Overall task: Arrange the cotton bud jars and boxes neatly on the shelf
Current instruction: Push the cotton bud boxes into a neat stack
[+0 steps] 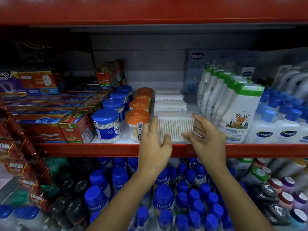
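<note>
A clear rectangular plastic box of white cotton buds [175, 126] is stood upright at the front edge of the red metal shelf [100, 150], its broad face showing tightly packed vertical white stems. It is flanked by both hands. The left hand [154, 145] is laid against the box's left side, thumb at the lower front corner, fingers loosely spread. The right hand [205, 139] is set at the right side, fingers splayed, thumb touching the lower front face. Whether the box is actually squeezed cannot be told; neither hand is closed around it.

Behind the box, three more flat boxes of white cotton buds [169, 101] are lined up towards the grey back panel. Just to the left, a row of round clear jars with orange lids [138, 120] is seen, filled with buds; the nearest is partly hidden by the left hand. Further left, a row of round jars with blue lids and blue labels [106, 125] is filled with white buds. Red cardboard cartons [75, 129] are stacked beyond them.

To the right, white plastic bottles with green caps [240, 114] are crowded close beside the right hand, then white bottles with blue caps [275, 129]. On the lower level, blue-capped bottles [164, 197] are packed beneath the forearms.
</note>
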